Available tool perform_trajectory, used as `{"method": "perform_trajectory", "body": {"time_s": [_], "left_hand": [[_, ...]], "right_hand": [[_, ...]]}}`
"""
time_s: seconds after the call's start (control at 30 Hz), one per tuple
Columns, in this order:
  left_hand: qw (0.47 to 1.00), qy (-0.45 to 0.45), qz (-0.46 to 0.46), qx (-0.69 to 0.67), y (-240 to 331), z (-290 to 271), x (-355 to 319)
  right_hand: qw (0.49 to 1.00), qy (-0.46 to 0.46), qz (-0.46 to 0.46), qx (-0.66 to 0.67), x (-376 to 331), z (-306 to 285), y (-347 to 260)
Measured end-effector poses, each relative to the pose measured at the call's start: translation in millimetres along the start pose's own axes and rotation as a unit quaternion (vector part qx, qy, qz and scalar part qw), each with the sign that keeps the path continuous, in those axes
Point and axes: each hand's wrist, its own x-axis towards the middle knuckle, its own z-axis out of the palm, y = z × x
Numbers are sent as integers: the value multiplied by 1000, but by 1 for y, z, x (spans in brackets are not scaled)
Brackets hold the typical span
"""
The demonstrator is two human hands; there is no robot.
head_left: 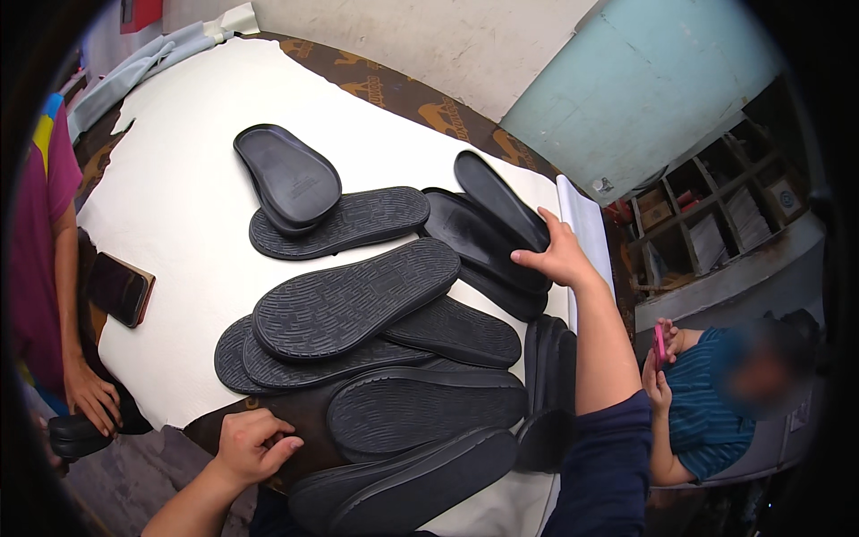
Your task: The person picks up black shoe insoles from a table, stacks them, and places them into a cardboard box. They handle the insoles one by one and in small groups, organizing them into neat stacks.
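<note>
On the right, my right hand [570, 257] has its thumb and fingers around the lower end of a narrow black shoe sole [497, 192], which leans over other dark soles [452, 224]. My left hand [255, 445] is loosely curled at the near edge of the table, with nothing visible in it. Between my hands lies a heap of black soles, several with the ridged tread up, such as a large sole [358, 300] in the middle. Farther back, a sole with its smooth side up [291, 174] rests partly on a tread-up sole [344, 219].
A large white sheet [188, 179] covers much of the brown patterned table. A phone [121, 288] lies at its left edge. One person's hand [92, 398] rests by a black object on the left. On the right, another person holds a pink phone [660, 347] below shelf compartments [707, 215].
</note>
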Motion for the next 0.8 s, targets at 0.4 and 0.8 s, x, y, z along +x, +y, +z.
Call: {"method": "perform_trajectory", "body": {"time_s": [0.4,0.8], "left_hand": [[999,23,-9,28,0,5,-2],[997,29,-9,64,1,7,-2]], "right_hand": [[968,-135,-51,205,23,-35,44],[986,-92,-128,-49,11,52,14]]}}
